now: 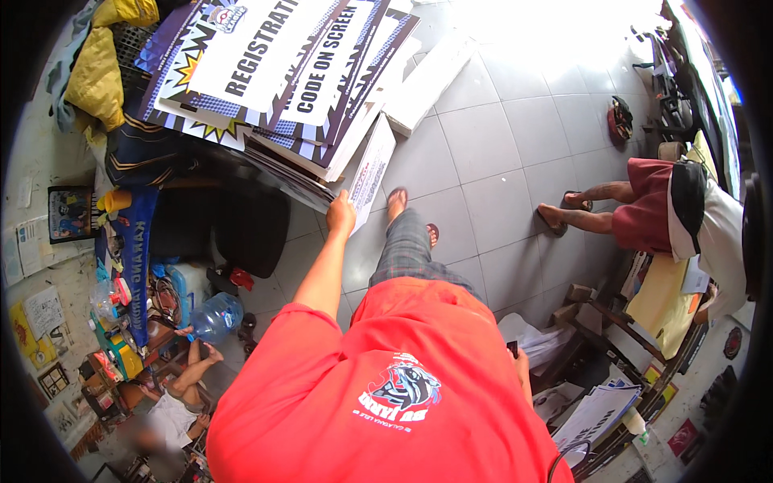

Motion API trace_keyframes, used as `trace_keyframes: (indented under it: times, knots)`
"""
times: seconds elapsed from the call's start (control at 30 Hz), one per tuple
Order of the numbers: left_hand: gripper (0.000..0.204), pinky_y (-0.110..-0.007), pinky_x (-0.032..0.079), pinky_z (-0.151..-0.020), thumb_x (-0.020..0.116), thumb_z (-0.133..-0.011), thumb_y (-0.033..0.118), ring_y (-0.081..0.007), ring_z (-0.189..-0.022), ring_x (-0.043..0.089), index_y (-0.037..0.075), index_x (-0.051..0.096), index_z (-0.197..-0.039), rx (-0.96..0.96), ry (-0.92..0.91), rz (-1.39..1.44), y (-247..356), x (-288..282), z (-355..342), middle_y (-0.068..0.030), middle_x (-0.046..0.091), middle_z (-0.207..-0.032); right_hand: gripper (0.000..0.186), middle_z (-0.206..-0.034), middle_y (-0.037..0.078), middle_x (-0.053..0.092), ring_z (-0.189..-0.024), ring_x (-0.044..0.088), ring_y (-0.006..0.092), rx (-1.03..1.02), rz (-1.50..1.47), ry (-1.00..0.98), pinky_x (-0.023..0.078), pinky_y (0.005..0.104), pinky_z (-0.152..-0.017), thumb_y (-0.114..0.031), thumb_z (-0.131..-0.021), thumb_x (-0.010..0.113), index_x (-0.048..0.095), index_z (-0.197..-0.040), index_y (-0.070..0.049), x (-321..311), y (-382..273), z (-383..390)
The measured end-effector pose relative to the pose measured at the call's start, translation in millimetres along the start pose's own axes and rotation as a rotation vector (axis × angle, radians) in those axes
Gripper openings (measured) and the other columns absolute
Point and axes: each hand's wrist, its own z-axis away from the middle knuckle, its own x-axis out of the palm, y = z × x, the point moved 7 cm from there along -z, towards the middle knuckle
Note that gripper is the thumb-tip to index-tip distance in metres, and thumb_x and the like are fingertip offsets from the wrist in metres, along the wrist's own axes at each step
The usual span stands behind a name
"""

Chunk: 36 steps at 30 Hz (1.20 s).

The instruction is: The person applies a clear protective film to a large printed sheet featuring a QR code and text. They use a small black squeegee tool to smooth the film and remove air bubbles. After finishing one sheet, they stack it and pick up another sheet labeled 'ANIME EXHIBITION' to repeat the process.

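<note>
My left hand (pixel 341 214) is closed on the near end of a white printed board (pixel 372 172) that stands on edge beside a stack. That stack holds several printed signboards (pixel 266 64) in white, purple and black, lying over one another at the upper left. My right hand (pixel 522 362) shows only in part past the side of my red shirt. A small dark object (pixel 513 349) pokes out of its fingers; its kind is not clear.
A long white box-like panel (pixel 428 80) lies on the grey tiles beyond the stack. A black chair (pixel 233 229) and a blue water jug (pixel 217 317) are at left. One person (pixel 684 201) stands at right by a cluttered bench; another (pixel 173 419) sits lower left.
</note>
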Motion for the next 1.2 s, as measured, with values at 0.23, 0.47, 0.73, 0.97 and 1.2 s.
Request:
trace_keyframes:
  times: [0.23, 0.47, 0.73, 0.97, 1.2]
  knots:
    - [0.011, -0.052, 0.048, -0.073, 0.052, -0.086, 0.006, -0.0432, -0.086, 0.061, 0.003, 0.052, -0.097, 0.019, 0.079, 0.09, -3, 28, -51, -0.0237, 0.062, -0.089, 0.011, -0.069, 0.001, 0.059, -0.057, 0.053, 0.0089, 0.091, 0.134, -0.025, 0.043, 0.0263, -0.052, -0.014, -0.088, 0.062, 0.061, -0.089, -0.003, 15, 8, 35]
    - [0.011, -0.051, 0.048, -0.076, 0.051, -0.086, 0.006, -0.0435, -0.087, 0.061, 0.002, 0.048, -0.097, -0.027, 0.012, 0.083, -11, 53, -84, -0.0237, 0.062, -0.09, 0.014, -0.074, 0.002, 0.062, -0.06, 0.054, 0.0087, 0.179, 0.028, -0.065, 0.044, 0.0246, -0.055, -0.015, -0.09, 0.06, 0.061, -0.096, -0.002, 37, 9, 32]
    - [0.014, -0.05, 0.049, -0.077, 0.046, -0.086, 0.004, -0.0432, -0.088, 0.062, 0.002, 0.049, -0.1, -0.088, -0.02, 0.068, -21, 57, -96, -0.0248, 0.062, -0.093, 0.01, -0.07, 0.0, 0.057, -0.056, 0.05, 0.008, 0.187, 0.037, -0.051, 0.041, 0.0247, -0.051, -0.013, -0.091, 0.059, 0.059, -0.09, -0.003, 49, -9, 33]
    - [0.015, -0.05, 0.05, -0.078, 0.045, -0.087, 0.007, -0.0415, -0.089, 0.063, 0.003, 0.052, -0.099, -0.141, 0.033, 0.005, -29, 50, -93, -0.0229, 0.064, -0.093, 0.011, -0.072, 0.001, 0.061, -0.061, 0.054, 0.008, 0.154, 0.047, -0.096, 0.045, 0.0247, -0.056, -0.013, -0.089, 0.062, 0.061, -0.092, -0.002, 36, -6, 11]
    - [0.015, -0.05, 0.051, -0.075, 0.046, -0.088, 0.007, -0.0414, -0.087, 0.064, 0.003, 0.053, -0.1, -0.261, 0.056, -0.045, -26, 39, -75, -0.0224, 0.065, -0.091, 0.01, -0.07, 0.0, 0.059, -0.059, 0.051, 0.0082, 0.074, 0.149, -0.088, 0.042, 0.0253, -0.054, -0.014, -0.088, 0.061, 0.061, -0.086, -0.004, 5, -23, -22]
